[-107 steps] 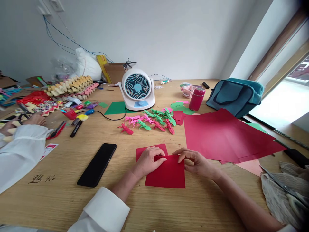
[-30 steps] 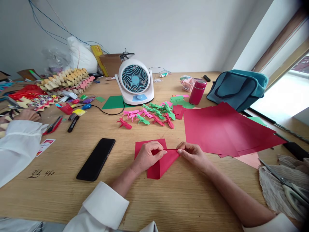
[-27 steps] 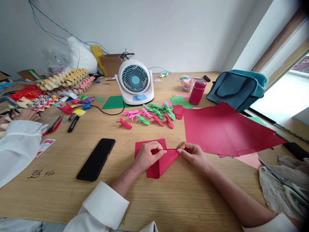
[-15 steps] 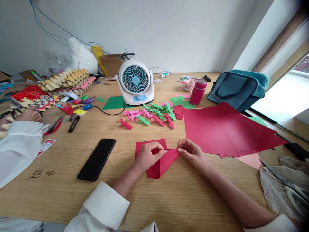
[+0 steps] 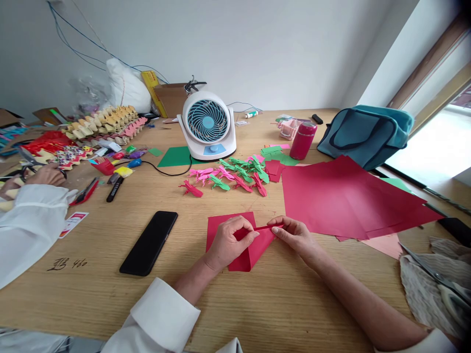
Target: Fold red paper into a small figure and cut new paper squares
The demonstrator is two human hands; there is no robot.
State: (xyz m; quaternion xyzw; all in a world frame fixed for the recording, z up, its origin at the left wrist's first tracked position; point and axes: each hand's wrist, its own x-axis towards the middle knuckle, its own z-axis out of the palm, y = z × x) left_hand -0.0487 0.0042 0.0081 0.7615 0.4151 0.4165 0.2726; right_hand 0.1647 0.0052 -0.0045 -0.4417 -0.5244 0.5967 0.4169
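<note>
A sheet of red paper [image 5: 259,247], partly folded over, is held between my two hands above the table. My left hand [image 5: 231,240] pinches its upper edge between thumb and fingers. On the right, my right hand [image 5: 293,235] grips the same edge near a corner, thumb in front and fingers behind. Another red sheet [image 5: 216,224] lies flat beneath and behind my left hand. Beyond my hands sit several small folded paper figures in red [image 5: 191,189], pink [image 5: 201,174] and green [image 5: 220,183].
Large red sheets [image 5: 320,196] lie at right, near scissors [image 5: 434,272]. A black phone [image 5: 149,243] is left of my hands. Behind stand a fan [image 5: 208,125], a red bottle [image 5: 303,140] and a teal bag [image 5: 364,135]. A co-worker's hand [image 5: 46,175] with scissors is far left.
The folded red paper has shifted slightly to the right, and its raised edge shows a little more of a narrow fold. Both hands keep their grip. The whole view has drifted slightly.
</note>
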